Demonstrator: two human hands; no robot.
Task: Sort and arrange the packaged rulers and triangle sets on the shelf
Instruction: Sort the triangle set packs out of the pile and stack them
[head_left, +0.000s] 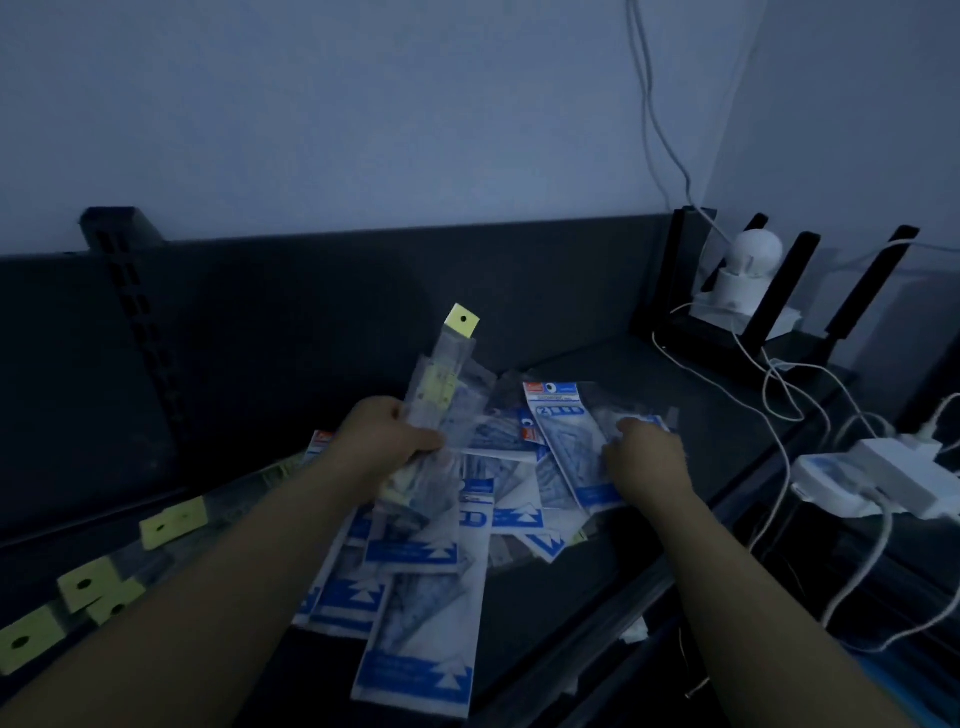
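Note:
A loose pile of blue-and-white triangle set packs (431, 545) covers the middle of the dark shelf (649, 415). My left hand (387, 434) grips a bunch of clear ruler packs (441, 379) with yellow hang tabs, held upright above the pile. My right hand (647, 457) rests on a triangle set pack (566, 447) at the pile's right side, fingers curled at its edge. More ruler packs with yellow tabs (93, 587) lie in a row at the left of the shelf.
The shelf's dark back panel (337, 301) rises behind the pile. At the right stand a black rack (779, 322) with a small white camera (748, 270), white cables (779, 395) and a white power strip (878, 478). Bare shelf lies between pile and rack.

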